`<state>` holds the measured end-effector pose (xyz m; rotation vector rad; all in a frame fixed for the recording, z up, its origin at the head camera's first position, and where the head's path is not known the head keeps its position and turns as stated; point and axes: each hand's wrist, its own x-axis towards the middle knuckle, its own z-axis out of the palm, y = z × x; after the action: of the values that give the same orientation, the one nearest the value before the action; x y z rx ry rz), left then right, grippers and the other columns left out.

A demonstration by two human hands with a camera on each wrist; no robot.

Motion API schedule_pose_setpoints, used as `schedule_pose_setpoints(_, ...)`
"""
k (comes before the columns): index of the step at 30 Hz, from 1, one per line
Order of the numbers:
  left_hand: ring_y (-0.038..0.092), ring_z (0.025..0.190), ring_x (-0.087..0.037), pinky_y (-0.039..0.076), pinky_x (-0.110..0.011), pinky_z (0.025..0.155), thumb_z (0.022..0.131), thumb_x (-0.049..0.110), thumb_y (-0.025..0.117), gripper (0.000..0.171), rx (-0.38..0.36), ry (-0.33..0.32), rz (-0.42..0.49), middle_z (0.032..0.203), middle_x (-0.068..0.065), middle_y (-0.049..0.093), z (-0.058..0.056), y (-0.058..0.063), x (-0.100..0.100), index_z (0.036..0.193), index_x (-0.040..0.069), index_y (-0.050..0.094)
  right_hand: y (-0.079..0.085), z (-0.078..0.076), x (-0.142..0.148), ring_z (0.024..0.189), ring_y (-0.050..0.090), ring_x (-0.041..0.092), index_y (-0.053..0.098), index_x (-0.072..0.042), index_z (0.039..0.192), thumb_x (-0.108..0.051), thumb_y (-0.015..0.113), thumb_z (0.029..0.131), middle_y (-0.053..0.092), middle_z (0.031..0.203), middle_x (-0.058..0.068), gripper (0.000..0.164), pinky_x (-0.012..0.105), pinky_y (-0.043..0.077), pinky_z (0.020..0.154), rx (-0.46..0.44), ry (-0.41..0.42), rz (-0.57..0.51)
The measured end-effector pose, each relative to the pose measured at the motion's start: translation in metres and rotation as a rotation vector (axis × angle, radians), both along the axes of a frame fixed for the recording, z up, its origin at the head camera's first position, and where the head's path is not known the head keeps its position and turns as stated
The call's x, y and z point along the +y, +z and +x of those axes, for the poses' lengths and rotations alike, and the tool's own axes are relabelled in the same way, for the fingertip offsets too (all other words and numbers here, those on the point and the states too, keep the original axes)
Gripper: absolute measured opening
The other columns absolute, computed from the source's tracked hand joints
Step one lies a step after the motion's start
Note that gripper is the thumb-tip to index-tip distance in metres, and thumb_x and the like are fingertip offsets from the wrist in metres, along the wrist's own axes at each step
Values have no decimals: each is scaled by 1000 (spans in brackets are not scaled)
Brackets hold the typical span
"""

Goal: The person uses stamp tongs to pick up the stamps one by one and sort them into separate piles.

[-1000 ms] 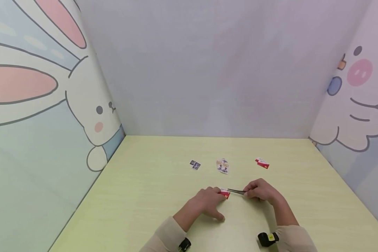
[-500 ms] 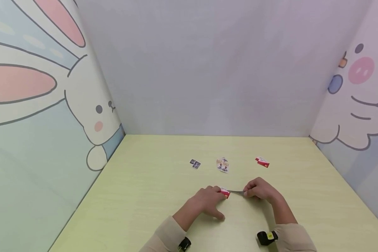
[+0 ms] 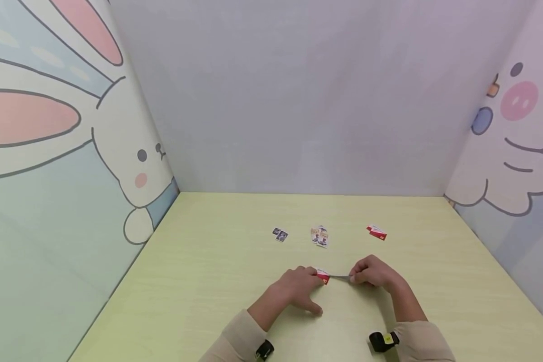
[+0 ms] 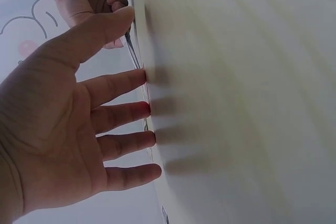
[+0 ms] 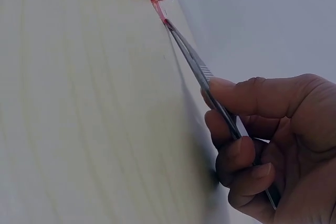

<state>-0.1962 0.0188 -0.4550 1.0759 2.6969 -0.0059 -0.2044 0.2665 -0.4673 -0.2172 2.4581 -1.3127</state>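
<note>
A small red-and-white paper piece (image 3: 324,276), like a sticker or card, lies flat on the table. The fingertips of my left hand (image 3: 298,290) rest on its left part and cover it; in the left wrist view those fingers are straight and spread. My right hand (image 3: 374,272) pinches a pair of metal tweezers (image 5: 202,77) between thumb and fingers, low over the table. The tips of the tweezers meet the right edge of the paper piece. Whether they grip that edge is too small to tell.
Farther back on the pale yellow table (image 3: 221,241) lie small dark picture pieces (image 3: 281,236), several cartoon picture pieces (image 3: 320,237) and more red-and-white pieces (image 3: 377,233). A grey wall (image 3: 298,100) stands behind, with cartoon-printed walls at both sides.
The tweezers have come slightly left and down, and their tips now meet the paper's edge instead of lying just above it. The left hand has stayed in place.
</note>
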Motion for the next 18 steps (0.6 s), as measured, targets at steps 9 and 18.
schedule_pose_setpoints(9,48,109,-13,45,-36,79,69,64,69,63,51,-25,23,127,9,50,8,4,3,123,33,60,6,8,5,53,41,14,67,1,85,-5,65,81,52,62,1,8,26,33,47,9,-26,-13)
schedule_pose_setpoints(18,48,105,-13,44,-33,76,69,64,69,61,77,-5,34,125,8,51,8,5,8,121,33,61,6,10,10,55,42,15,68,-1,88,-7,65,82,51,62,1,9,27,33,48,14,-40,-16)
